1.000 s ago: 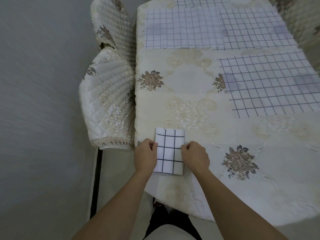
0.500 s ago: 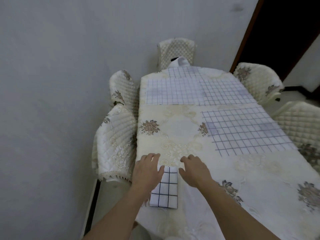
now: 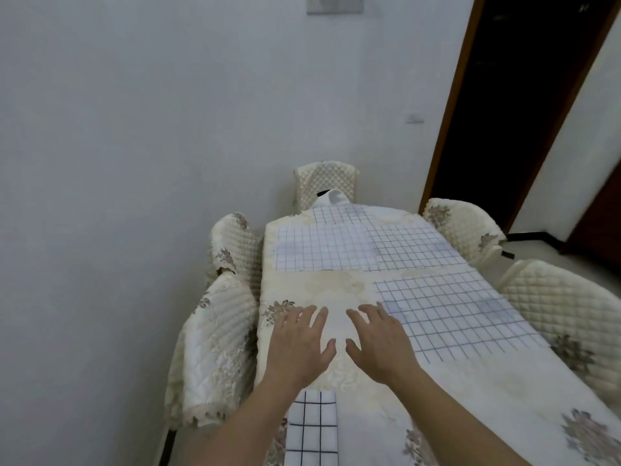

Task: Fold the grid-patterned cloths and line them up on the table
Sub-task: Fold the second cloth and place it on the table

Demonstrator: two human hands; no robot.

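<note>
Folded cloth (image 3: 312, 428): lying flat at the table's near left edge, below and between the two forearms, its long axis running away from the person; neither hand is touching it.
Left hand (image 3: 300, 348): hovering palm-down over the bare floral tablecloth (image 3: 336, 287), fingers spread, holding nothing.
Right hand (image 3: 379, 344): hovering level with the left, fingers spread and empty, its fingertips lying just beside the near left corner of the nearest unfolded cloth.
Nearest unfolded cloth (image 3: 450, 314): lying open ahead and to the right of both hands, long axis stretching toward the right edge; the right hand is judged the nearer.
Far unfolded cloths (image 3: 363, 247): lying overlapped at the table's far end, well apart from both hands, waiting to be folded.
Coming move: likely calling for a reach forward and rightward, the right hand leading.
Chair cover (image 3: 218, 348): hanging beside the table's left edge.
</note>
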